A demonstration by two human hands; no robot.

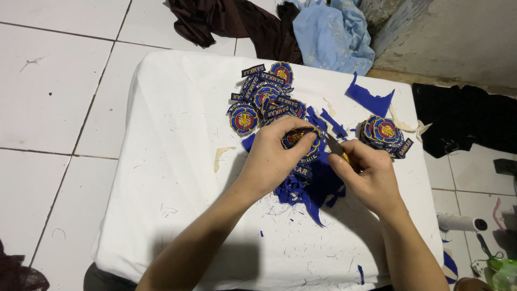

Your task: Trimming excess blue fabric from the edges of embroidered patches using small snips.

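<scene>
Item in hand: one round embroidered patch (299, 138), blue with a red and yellow centre, held above the middle of the white-covered desk (177, 178). The left hand (277, 153) is closed on it, fingers curled over its upper edge and thumb beneath. The right hand (369, 175) is closed around a small cutting tool (338, 149), whose tip meets the patch's right edge; the kind of tool cannot be told. Step, by judgement: trimming surplus blue cloth from the patch's border. The next move would call for turning the patch a little in the left hand so that an untrimmed stretch of edge meets the tool. Beneath the hands: a heap of blue cloth offcuts (312, 188). Behind them: a loose pile of like patches (264, 99). To the right: a neat stack of patches (383, 132). Beyond the desk: brown and light blue garments (280, 24) on the tiled floor (54, 91).
</scene>
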